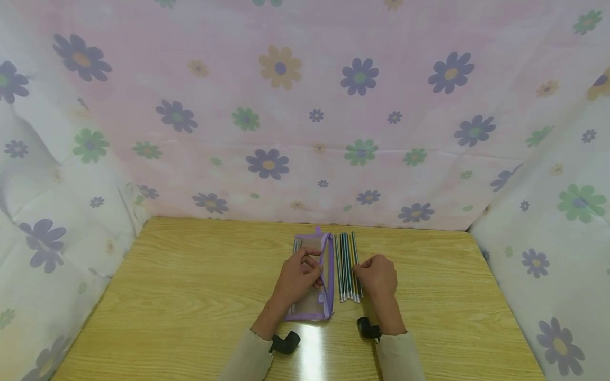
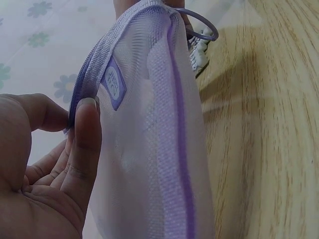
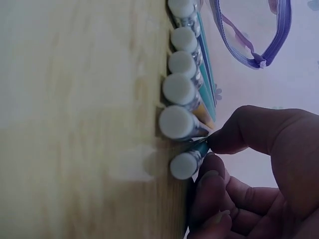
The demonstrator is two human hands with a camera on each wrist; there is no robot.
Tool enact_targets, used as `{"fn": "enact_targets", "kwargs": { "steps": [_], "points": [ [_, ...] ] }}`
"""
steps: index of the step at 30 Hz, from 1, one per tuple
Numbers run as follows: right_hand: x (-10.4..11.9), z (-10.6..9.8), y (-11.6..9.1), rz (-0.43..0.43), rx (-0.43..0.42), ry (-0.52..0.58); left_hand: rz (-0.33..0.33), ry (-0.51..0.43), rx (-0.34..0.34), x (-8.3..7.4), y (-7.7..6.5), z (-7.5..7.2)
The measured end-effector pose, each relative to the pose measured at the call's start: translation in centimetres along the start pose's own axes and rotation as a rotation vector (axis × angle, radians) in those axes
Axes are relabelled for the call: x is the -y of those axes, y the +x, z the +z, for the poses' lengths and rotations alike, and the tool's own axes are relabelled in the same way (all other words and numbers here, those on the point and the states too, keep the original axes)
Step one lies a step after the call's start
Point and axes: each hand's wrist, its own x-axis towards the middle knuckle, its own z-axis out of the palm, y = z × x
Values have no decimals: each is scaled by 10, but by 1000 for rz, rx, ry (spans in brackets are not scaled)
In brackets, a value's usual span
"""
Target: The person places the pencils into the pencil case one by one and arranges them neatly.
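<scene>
A mesh pencil case (image 1: 331, 275) with purple trim lies on the table, its zip side facing right and parted. My left hand (image 1: 296, 279) is over it; in the left wrist view, thumb and finger pinch the purple zip edge (image 2: 82, 94). Several striped pencils (image 1: 345, 264) lie in a row just right of the case, white erasers towards me. My right hand (image 1: 378, 275) pinches the rightmost pencil (image 3: 184, 165) near its eraser end, and its tip points away. Slim pencil-like sticks (image 1: 297, 244) show at the case's left side, partly hidden by my left hand.
The wood-grain table (image 1: 200, 275) reaches back to a flowered cloth (image 1: 314, 132), which also hangs at both sides. Black wrist mounts (image 1: 286, 343) sit on both wrists. A purple loop (image 2: 204, 35) sticks out from one end of the case.
</scene>
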Motion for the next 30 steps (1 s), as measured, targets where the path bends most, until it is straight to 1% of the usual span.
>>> {"fn": "enact_targets", "kwargs": {
  "steps": [9, 15, 22, 30],
  "points": [
    [6, -2, -2, 22, 1, -34, -12, 0, 7, -2, 3, -2],
    [5, -2, 1, 31, 17, -26, -26, -12, 14, -5, 5, -3],
    [7, -3, 3, 41, 38, -40, -30, -9, 18, -5, 7, -5],
    [14, -12, 3, 38, 51, -43, -31, -14, 25, -5, 11, -7]
  ]
}}
